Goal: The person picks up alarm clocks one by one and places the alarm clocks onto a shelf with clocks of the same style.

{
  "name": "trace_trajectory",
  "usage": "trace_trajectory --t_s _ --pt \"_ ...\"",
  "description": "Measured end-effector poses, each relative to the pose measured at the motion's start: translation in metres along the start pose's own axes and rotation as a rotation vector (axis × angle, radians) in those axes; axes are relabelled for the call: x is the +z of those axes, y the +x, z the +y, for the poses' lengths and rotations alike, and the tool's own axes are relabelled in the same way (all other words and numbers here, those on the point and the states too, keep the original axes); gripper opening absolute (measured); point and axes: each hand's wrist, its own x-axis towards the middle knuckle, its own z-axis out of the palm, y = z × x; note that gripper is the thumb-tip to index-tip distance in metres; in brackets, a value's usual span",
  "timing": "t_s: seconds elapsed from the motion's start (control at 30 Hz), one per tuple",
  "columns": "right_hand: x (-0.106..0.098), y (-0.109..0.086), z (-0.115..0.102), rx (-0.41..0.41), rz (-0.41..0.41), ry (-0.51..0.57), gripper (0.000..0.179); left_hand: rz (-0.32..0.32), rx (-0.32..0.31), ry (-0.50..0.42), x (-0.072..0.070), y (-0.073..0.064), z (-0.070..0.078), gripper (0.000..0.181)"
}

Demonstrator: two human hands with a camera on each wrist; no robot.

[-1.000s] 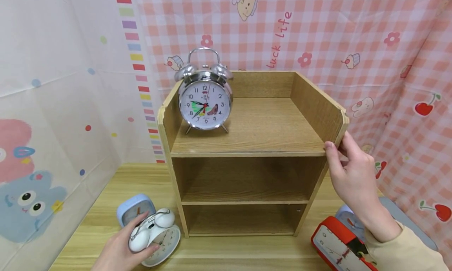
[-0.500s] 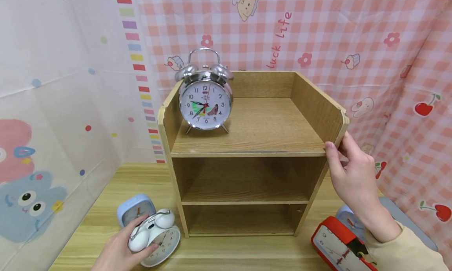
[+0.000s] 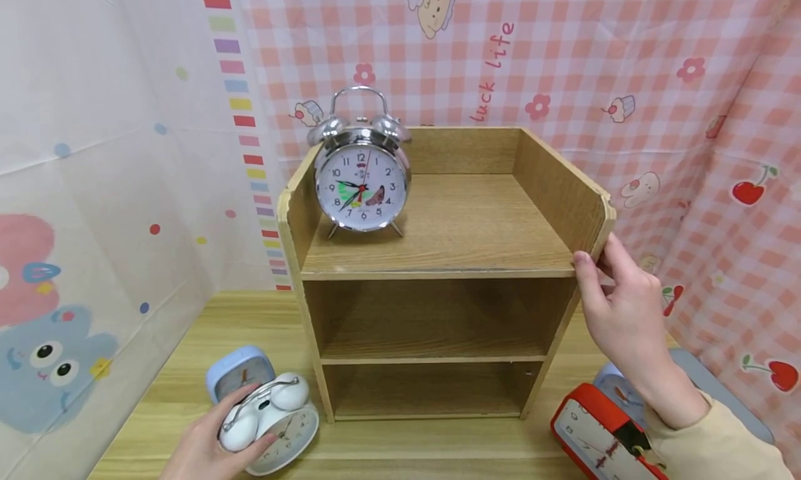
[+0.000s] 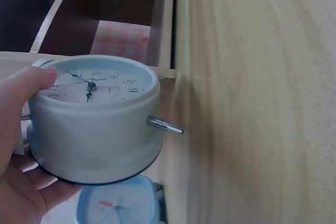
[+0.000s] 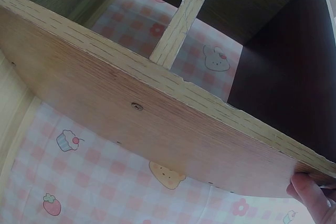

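My left hand (image 3: 205, 440) grips a white twin-bell alarm clock (image 3: 283, 440) low by the shelf's left side, thumb on the face edge and fingers behind. In the left wrist view the clock (image 4: 94, 129) lies tilted face up, one metal leg sticking out. My right hand (image 3: 628, 327) holds the right side of a wooden shelf unit (image 3: 438, 274), thumb at the front edge of the top board. The right wrist view shows the fingers (image 5: 310, 195) on that side panel. A silver twin-bell alarm clock (image 3: 363, 188) stands upright at the top board's left.
A blue clock (image 3: 240, 370) stands behind the white one on the wooden table (image 3: 169, 403). At the right, a red clock (image 3: 594, 431) and a pale blue clock (image 3: 619, 389) sit partly hidden by the right forearm. A checked pink cloth (image 3: 563, 49) hangs behind the shelf.
The white alarm clock has tipped slightly and shifted a little left and down in my left hand. The head view has moved very slightly. My right hand keeps its place on the shelf.
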Motion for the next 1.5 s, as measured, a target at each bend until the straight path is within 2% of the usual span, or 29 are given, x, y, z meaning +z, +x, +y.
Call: trace_trajectory --t_s 0.17,0.33,0.5,0.67,0.77,0.97,1.1,1.17,1.3,1.4,1.5 --pt "-0.001 0.001 -0.001 0.002 -0.003 0.014 0.02 0.072 0.052 -0.025 -0.006 -0.004 0.005 0.076" --pt "-0.001 0.001 -0.002 0.003 -0.009 0.023 0.02 0.142 0.157 -0.034 -0.012 -0.006 0.013 0.083" --pt "-0.001 0.001 0.001 0.013 -0.004 0.011 0.02 0.171 0.298 -0.078 -0.015 -0.005 0.022 0.088" --pt "0.0 0.0 0.002 0.015 0.006 -0.014 0.019 0.161 0.41 -0.116 -0.016 -0.003 0.029 0.09" --pt "0.0 0.0 0.001 0.003 -0.001 -0.011 0.019 0.156 0.435 -0.13 -0.017 -0.002 0.033 0.091" --pt "0.0 0.0 -0.001 -0.011 -0.009 0.004 0.019 0.131 0.438 -0.127 -0.018 -0.001 0.046 0.09" --pt "0.0 0.0 -0.001 -0.017 -0.004 -0.006 0.018 0.131 0.504 -0.177 -0.016 0.005 0.054 0.084" --pt "0.0 0.0 0.0 -0.017 -0.006 -0.002 0.019 0.139 0.56 -0.208 -0.015 0.009 0.058 0.082" --pt "0.0 0.0 -0.001 -0.019 -0.01 0.005 0.019 0.105 0.571 -0.19 -0.02 0.013 0.073 0.076" --pt "0.0 0.0 -0.001 -0.013 -0.011 0.005 0.019 0.08 0.603 -0.177 -0.024 0.017 0.084 0.074" --pt "0.0 0.0 0.0 -0.005 -0.016 0.009 0.02 0.068 0.671 -0.204 -0.025 0.024 0.094 0.073"
